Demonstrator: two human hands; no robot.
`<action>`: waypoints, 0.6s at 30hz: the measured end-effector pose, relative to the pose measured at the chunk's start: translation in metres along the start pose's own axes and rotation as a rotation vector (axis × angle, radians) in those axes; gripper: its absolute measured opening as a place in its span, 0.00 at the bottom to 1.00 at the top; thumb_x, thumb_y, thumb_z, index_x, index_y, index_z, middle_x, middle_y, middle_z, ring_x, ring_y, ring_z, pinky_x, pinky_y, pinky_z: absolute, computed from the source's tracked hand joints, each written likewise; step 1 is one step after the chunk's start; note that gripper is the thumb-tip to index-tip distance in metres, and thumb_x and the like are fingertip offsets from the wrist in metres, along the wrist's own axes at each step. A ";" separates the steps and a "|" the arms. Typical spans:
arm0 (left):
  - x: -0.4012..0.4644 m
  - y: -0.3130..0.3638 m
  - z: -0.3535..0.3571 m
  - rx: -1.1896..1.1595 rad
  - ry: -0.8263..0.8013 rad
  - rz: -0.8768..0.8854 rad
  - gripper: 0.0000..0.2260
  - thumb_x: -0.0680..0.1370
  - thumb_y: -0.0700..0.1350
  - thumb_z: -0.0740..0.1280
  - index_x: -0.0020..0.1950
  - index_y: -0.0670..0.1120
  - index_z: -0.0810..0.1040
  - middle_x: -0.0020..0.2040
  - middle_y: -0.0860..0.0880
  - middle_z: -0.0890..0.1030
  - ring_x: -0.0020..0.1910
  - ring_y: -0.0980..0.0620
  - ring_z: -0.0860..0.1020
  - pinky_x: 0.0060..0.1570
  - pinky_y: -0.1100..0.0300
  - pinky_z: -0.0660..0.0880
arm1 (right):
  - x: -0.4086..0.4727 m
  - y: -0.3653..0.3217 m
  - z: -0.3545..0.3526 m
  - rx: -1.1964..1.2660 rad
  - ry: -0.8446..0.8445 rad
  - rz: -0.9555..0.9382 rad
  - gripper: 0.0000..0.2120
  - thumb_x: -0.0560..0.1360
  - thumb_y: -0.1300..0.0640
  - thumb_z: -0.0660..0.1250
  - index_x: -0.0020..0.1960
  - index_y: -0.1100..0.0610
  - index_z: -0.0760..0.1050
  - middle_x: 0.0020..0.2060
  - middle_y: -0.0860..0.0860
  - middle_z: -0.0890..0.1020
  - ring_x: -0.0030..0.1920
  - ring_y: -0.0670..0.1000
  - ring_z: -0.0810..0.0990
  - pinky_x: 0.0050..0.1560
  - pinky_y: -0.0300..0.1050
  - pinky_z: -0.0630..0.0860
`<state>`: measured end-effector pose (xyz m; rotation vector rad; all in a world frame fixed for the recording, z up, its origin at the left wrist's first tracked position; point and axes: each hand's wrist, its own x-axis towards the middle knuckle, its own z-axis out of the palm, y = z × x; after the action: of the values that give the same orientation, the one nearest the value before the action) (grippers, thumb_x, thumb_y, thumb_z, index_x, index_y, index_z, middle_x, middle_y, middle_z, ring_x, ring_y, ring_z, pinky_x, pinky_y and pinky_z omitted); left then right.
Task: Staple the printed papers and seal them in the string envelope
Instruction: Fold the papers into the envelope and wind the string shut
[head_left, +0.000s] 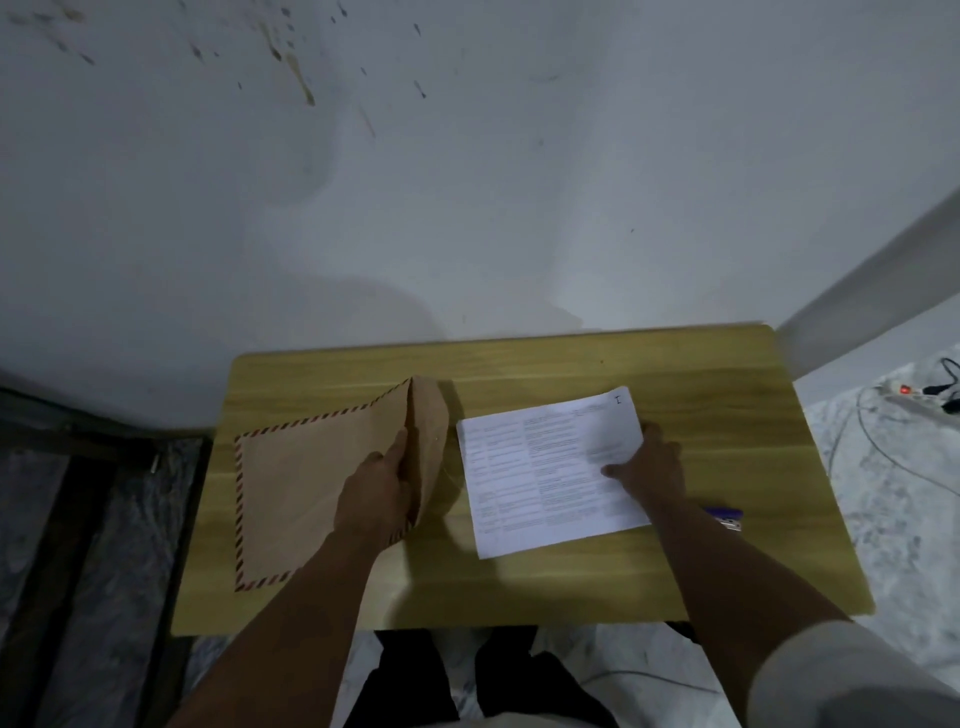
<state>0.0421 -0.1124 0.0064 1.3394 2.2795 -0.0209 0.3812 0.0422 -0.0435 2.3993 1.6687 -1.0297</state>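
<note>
With my left hand (375, 486) pinching the envelope (317, 488) mouth open and my right hand (649, 462) pinching the papers (545, 467), their corners could snag the flap (431, 441).

dim, soft, motion-blurred, edges bowed

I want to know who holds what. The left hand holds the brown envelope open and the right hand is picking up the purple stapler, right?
Not quite. In the head view the right hand grips the printed papers; the purple stapler lies untouched on the table. The left hand does hold the brown envelope open.
</note>
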 end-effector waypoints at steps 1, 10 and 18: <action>0.001 -0.002 0.001 -0.005 0.004 0.007 0.34 0.82 0.46 0.61 0.84 0.56 0.48 0.49 0.47 0.72 0.43 0.49 0.75 0.42 0.56 0.71 | -0.001 0.002 -0.003 0.023 0.003 -0.030 0.39 0.67 0.53 0.80 0.72 0.55 0.64 0.63 0.61 0.73 0.60 0.63 0.76 0.57 0.56 0.76; 0.006 -0.011 -0.004 -0.024 0.017 0.046 0.35 0.81 0.47 0.62 0.84 0.57 0.47 0.49 0.46 0.76 0.42 0.48 0.74 0.42 0.55 0.72 | -0.011 -0.020 -0.079 0.156 -0.060 -0.332 0.29 0.73 0.62 0.69 0.74 0.59 0.70 0.70 0.60 0.75 0.67 0.61 0.75 0.67 0.52 0.71; 0.009 -0.011 0.001 -0.096 0.039 0.061 0.34 0.82 0.49 0.60 0.84 0.57 0.47 0.56 0.44 0.81 0.49 0.45 0.79 0.47 0.53 0.76 | -0.045 -0.102 -0.166 0.393 -0.012 -0.609 0.25 0.76 0.70 0.64 0.71 0.56 0.75 0.63 0.51 0.81 0.61 0.52 0.81 0.64 0.49 0.77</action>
<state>0.0303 -0.1109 -0.0010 1.3700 2.2406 0.1344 0.3669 0.1130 0.1426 2.0859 2.4717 -1.5687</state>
